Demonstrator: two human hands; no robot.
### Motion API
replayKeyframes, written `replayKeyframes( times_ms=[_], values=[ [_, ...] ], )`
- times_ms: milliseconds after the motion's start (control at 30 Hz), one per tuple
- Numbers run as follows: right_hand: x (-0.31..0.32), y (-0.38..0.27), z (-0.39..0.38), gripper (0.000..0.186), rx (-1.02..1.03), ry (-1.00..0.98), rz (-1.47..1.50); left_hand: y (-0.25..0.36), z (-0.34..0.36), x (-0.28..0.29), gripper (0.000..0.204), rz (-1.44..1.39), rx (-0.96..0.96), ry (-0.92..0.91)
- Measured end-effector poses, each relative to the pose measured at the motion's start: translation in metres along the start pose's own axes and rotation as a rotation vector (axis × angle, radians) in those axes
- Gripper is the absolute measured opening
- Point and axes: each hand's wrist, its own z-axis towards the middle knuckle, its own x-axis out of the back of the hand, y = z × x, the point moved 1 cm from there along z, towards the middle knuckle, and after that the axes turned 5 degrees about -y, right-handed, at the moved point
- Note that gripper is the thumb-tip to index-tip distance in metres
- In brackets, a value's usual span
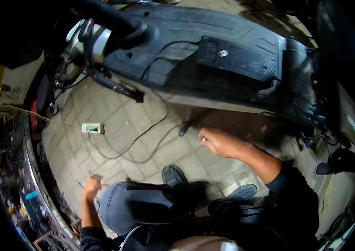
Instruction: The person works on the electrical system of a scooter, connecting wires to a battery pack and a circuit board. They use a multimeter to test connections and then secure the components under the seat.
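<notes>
My right hand is held in front of me over the paving, below the near side of a scooter's grey footboard. Its fingers are closed, and a small yellowish bit shows at them, too small to name. Beside my bent knee is my left hand, its fingers curled in. Whether anything lies in them is hidden. On the footboard rests a black box-shaped charger. A dark cable runs from the scooter down to a white power strip on the floor.
A metal stand leg reaches the paving under the scooter, near my right hand. Along the left edge a low rack holds cluttered small items. Yellow wires lead to the power strip. Another dark shoe shows at the right.
</notes>
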Motion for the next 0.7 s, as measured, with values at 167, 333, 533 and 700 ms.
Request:
replayKeyframes(
  times_ms=[167, 333, 533, 700],
  values=[
    [0.088, -0.077, -0.044, 0.021, -0.061, 0.046, 0.315, 0.320, -0.026, 0.001, 0.012, -0.492, -0.478, -0.294],
    [0.138, -0.097, -0.068, 0.018, -0.039, 0.534, 0.723, 0.492, -0.005, -0.072, 0.027, -0.421, -0.482, -0.601],
    [0.146, -0.072, -0.083, 0.019, -0.029, 0.730, 0.539, 0.538, 0.015, -0.188, 0.031, -0.819, -0.451, -0.834],
    [0.136, -0.071, -0.075, 0.019, 0.029, 0.728, 0.142, 0.525, 0.022, -0.221, 0.044, -0.776, -0.531, -0.878]
  ],
)
